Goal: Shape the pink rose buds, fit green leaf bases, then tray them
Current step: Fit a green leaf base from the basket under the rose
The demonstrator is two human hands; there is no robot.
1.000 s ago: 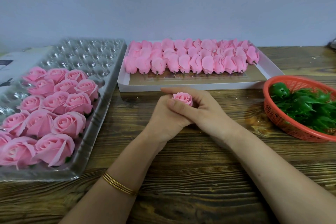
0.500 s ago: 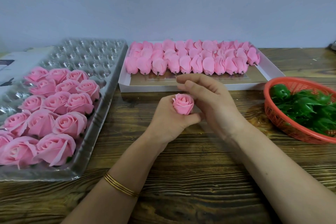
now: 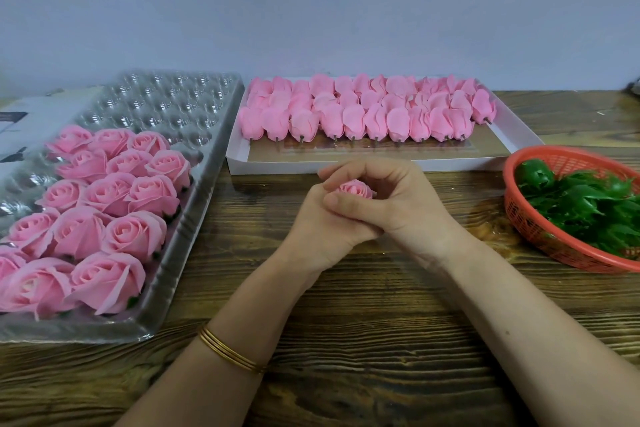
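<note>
A pink rose bud (image 3: 355,189) sits between both hands at the middle of the wooden table. My left hand (image 3: 317,232) grips it from below. My right hand (image 3: 391,203) wraps over it, fingers curled round its far side and thumb across the front. Only the bud's top shows. Several shaped pink roses (image 3: 104,205) fill the near part of the clear plastic tray (image 3: 194,177) on the left. Unshaped buds (image 3: 363,115) lie in rows in a white box (image 3: 512,135) behind the hands. Green leaf bases (image 3: 581,208) fill a red basket (image 3: 526,222) at right.
The tray's far cups (image 3: 166,101) hold nothing. A grey wall rises close behind the box and tray. A white sheet (image 3: 24,118) lies at the far left. Bare wood table (image 3: 363,340) lies under my forearms. A gold bangle (image 3: 230,352) circles my left wrist.
Half a second ago my right hand was lifted off and the bud stood exposed in my left hand. Now the right hand has closed back over it, as one second ago.
</note>
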